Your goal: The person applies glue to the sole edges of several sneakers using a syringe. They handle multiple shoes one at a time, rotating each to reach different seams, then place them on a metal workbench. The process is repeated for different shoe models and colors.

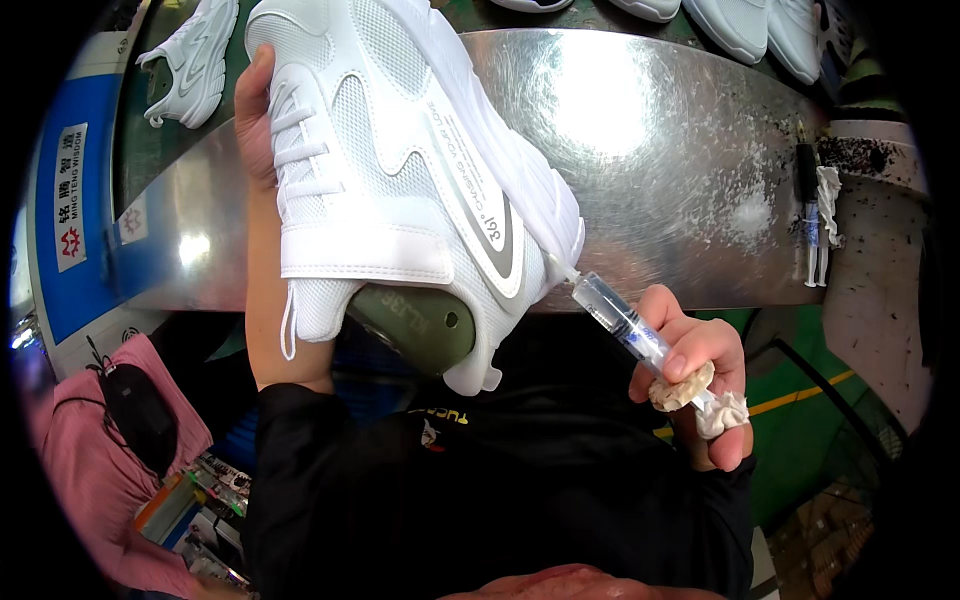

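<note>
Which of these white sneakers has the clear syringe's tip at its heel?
The white mesh sneaker in the left hand: the clear plastic syringe in the right hand points at its heel. The other white sneakers are apart, unheld.

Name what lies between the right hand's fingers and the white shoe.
In the head view, a clear syringe lies between the right fingers and the white shoe.

Hands (pixel 258 125) (pixel 706 348) apart, left arm (pixel 277 320) outstretched
</note>
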`<state>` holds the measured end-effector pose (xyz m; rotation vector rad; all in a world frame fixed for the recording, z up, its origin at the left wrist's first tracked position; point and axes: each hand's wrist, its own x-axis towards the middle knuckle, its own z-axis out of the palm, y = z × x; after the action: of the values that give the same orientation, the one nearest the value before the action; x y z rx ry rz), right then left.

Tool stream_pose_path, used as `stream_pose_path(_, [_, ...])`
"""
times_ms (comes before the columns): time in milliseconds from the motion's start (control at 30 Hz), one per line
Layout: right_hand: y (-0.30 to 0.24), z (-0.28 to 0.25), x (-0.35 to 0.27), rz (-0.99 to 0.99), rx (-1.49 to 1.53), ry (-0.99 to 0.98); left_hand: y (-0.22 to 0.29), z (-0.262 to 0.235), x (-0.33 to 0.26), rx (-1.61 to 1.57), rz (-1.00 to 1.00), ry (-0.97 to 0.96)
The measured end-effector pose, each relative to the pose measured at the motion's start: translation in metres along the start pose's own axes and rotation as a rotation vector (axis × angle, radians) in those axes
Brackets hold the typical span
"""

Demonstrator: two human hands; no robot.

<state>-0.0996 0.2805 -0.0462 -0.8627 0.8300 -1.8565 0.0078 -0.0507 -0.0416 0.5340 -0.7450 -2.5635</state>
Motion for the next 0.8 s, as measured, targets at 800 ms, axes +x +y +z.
stream_pose_path(800, [0.011, -0.004, 0.008, -0.057, 0.042, -0.017, 0.005, -0.011, 0.005, 0.127, 0.007, -0.021])
